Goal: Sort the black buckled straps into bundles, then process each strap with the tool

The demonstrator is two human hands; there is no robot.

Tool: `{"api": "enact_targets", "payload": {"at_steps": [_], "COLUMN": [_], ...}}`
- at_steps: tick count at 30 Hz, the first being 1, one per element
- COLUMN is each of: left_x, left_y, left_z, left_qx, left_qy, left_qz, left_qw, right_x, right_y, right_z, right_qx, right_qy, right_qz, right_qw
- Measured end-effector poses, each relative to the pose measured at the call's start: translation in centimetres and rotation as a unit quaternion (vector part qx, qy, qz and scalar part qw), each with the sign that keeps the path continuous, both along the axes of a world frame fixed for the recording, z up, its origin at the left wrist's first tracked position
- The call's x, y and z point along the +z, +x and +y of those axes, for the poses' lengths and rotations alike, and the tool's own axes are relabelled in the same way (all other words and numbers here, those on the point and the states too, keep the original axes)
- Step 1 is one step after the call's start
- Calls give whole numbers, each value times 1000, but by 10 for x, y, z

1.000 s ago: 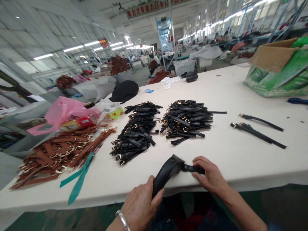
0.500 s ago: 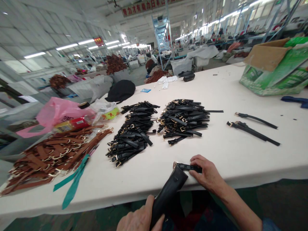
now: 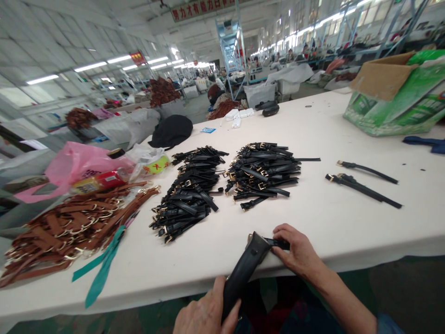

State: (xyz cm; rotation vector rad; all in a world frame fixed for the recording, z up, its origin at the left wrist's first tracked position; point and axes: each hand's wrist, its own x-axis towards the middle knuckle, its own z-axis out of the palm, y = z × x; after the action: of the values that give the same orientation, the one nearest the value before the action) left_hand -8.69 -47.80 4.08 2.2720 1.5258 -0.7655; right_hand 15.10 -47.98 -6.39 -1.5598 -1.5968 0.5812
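Near the front edge of the table, my right hand (image 3: 298,249) is closed on a short black buckle strap (image 3: 276,242). My left hand (image 3: 207,310) grips a thick black hand-held tool (image 3: 241,274) with a wide, squared-off end; its exact kind I cannot make out. The tool's end overlaps the strap's buckle end in view, mostly covering the gold buckle. Whether the two touch is not clear. Beyond my hands lie two heaps of black straps with gold buckles, a left heap (image 3: 189,195) and a right heap (image 3: 264,169).
Brown straps with metal rings (image 3: 74,222) and teal-handled scissors (image 3: 104,273) lie at left, beside a pink bag (image 3: 79,162). Loose black straps (image 3: 363,189) rest at right. A green-wrapped carton (image 3: 389,99) stands at the far right, a black cap (image 3: 172,131) at the back.
The black tool has moved slightly right and up over the strap, so the buckle is now mostly hidden. My right hand keeps its hold almost unmoved. The camera view has shifted slightly.
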Motion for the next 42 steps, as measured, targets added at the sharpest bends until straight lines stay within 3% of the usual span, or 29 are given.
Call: {"api": "enact_targets", "payload": {"at_steps": [11,22,31,42], "left_x": [4,5,2,9], "left_y": [22,-1,15,-15], "left_z": [10,10,20,21], "left_qx": [-4,6,-13,12], "left_qy": [45,56,77,58], "left_qz": [-67,-59,-79,-79], "left_qw": [997,997,994,995], "right_x": [-1,1,-4,4], "right_y": [0,4,5,4], "right_z": [0,-4,-3,-4], "right_qx": [-4,17,16,28], "right_qy": [-6,-10,-3,-25], "right_qz": [-5,-6,-11,-6], "right_qw": [1000,1000,1000,999]}}
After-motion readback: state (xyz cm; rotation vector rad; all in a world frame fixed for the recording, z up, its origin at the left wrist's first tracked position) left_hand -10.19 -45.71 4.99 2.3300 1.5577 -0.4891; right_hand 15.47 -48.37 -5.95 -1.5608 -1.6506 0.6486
